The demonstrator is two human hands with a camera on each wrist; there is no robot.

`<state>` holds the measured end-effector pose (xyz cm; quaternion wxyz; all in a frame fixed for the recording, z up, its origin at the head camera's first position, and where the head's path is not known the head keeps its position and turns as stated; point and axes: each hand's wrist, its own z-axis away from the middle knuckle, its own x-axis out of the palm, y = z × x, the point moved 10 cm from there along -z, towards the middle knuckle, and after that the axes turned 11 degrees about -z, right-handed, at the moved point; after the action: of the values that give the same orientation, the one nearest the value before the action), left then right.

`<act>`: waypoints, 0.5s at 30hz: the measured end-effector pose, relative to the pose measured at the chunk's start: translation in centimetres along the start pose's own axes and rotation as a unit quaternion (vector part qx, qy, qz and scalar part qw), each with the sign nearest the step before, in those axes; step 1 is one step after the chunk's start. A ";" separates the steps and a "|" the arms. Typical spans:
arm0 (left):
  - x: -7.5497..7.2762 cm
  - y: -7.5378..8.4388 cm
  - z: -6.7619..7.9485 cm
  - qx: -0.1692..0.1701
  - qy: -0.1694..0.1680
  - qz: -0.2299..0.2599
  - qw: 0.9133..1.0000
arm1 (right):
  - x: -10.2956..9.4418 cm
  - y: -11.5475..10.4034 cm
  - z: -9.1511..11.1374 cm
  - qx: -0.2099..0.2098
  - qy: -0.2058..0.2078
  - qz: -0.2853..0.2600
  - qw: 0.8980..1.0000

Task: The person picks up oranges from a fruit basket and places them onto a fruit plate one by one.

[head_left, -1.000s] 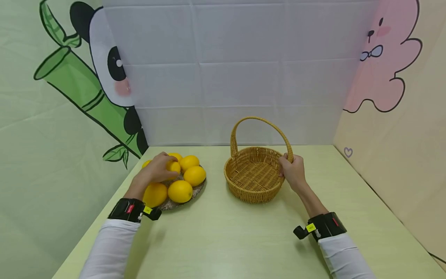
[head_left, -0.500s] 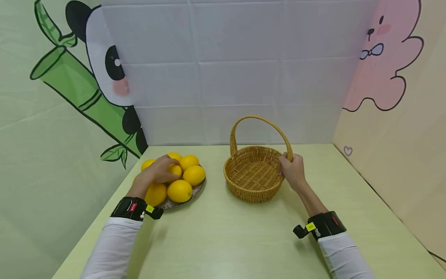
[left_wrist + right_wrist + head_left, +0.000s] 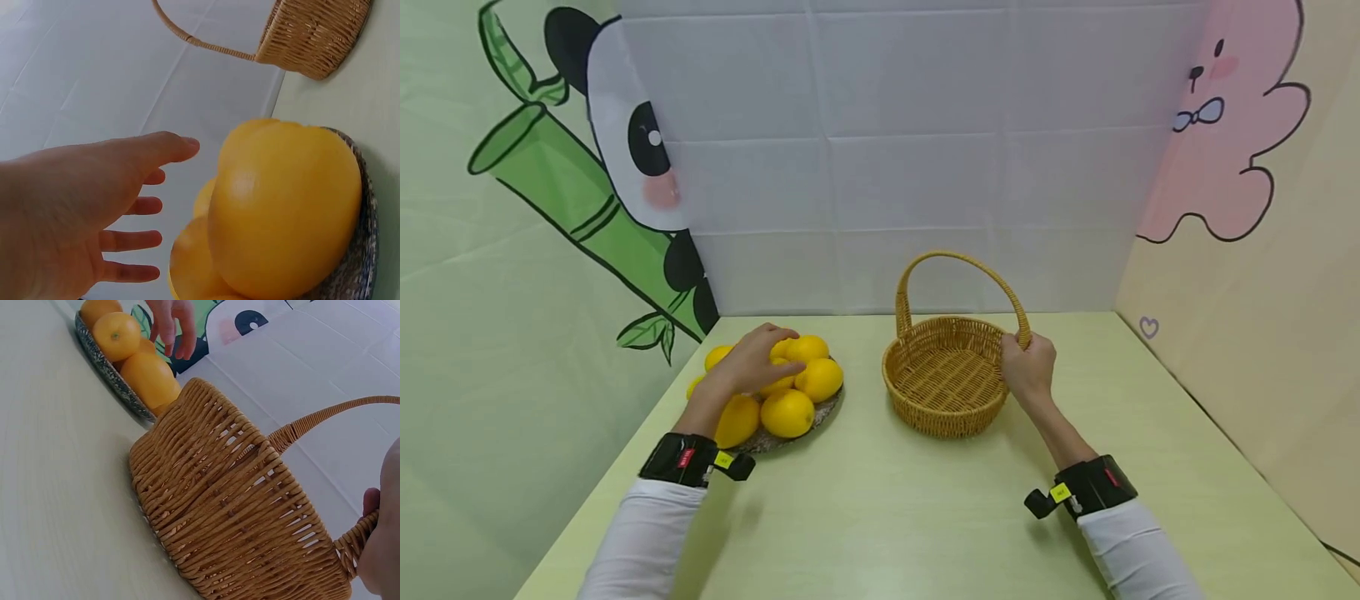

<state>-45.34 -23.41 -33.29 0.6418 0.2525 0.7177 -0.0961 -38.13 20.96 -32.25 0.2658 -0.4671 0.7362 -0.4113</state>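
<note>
In the head view, my left hand [image 3: 751, 365] hovers over a plate of yellow lemons [image 3: 787, 413], its thumb and fingers spread. The left wrist view has the fingers [image 3: 134, 240] extended beside the nearest lemon [image 3: 281, 212], with a gap between thumb and fruit. Speckled dark grey, the plate [image 3: 370, 212] has a raised rim. My right hand [image 3: 1030, 367] grips the base of the arched handle [image 3: 961, 257] of a round tan wicker basket [image 3: 946, 417]. No fruit shows inside the basket, which stands upright on the table.
The pale green table [image 3: 880, 517] runs back to a white cloth wall [image 3: 910, 183]. Printed side walls carry a panda with bamboo [image 3: 565, 183] on the left and a pink animal [image 3: 1232, 167] on the right. The basket stands to the right of the plate.
My left hand has risen slightly off the lemons and shifted right, its thumb and fingers spreading wider. The right hand stays at the handle's base with a slight turn of the wrist.
</note>
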 end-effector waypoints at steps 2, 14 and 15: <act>-0.6 1.0 -0.2 0.001 0.015 0.011 1.000 | -0.3 -0.3 0.0 -0.009 0.012 0.014 1.000; -2.0 9.2 -0.4 0.077 0.058 0.037 0.995 | -3.3 0.2 -1.0 -0.001 0.077 0.065 0.995; -2.1 9.8 -0.5 0.085 0.064 0.034 0.994 | -3.5 0.3 -1.1 0.000 0.080 0.066 0.995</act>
<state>-40.89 -15.29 -29.36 0.5734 0.3358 0.7378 -0.1189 -37.63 24.63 -31.91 0.2324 -0.3828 0.7848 -0.4285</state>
